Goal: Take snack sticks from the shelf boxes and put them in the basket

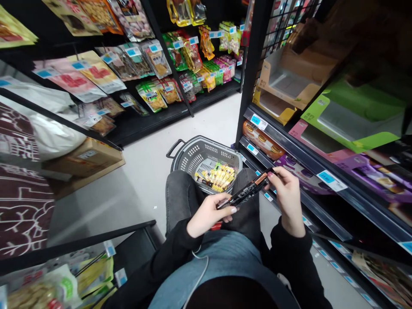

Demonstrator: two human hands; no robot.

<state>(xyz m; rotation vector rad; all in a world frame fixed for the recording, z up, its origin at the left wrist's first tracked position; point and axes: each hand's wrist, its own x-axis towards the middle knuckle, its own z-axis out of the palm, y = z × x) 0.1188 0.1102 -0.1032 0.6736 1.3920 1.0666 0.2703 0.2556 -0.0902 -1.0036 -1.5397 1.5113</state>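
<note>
Grey basket (193, 156) with yellow packets (216, 177) sits on the floor just beyond the grip. Left hand (207, 216) and right hand (288, 193) each pinch one end of a dark flat pack (246, 193) over the knees. Best kept level, both pinches firm.

- Pale grey floor (144, 171) runs toward 12 o'clock.
- Black shelving (154, 118) with hanging snack bags at 11 o'clock.
- Black shelves (322, 171) with blue price tags at 3 o'clock.

pale floor (144, 171), grey basket (189, 156) on it, cardboard box (86, 161)
</note>
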